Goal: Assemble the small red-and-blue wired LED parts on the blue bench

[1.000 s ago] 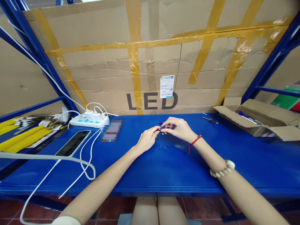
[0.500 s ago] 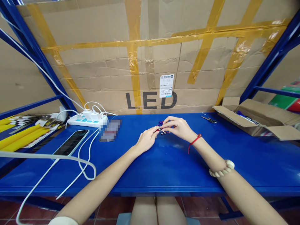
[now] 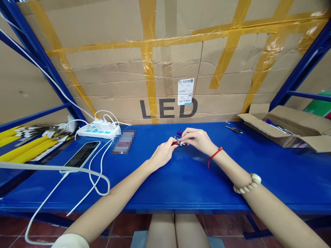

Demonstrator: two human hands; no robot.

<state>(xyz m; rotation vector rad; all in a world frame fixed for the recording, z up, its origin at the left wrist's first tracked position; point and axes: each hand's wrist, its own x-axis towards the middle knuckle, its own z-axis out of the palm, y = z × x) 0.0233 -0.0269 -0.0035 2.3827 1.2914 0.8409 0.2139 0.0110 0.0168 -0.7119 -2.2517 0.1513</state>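
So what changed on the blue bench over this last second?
Very little. Both hands stay together at mid-bench: the left hand and right hand keep pinching the same small red and purple metal pieces, fingers shifting only slightly. Nothing was picked up or let go. The view tilted a little. The black phone, white power strip and open cardboard box lie as before.

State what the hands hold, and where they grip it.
Both hands, left hand and right hand, pinch a small red-and-silver item between fingertips; exact grip points too small to tell.
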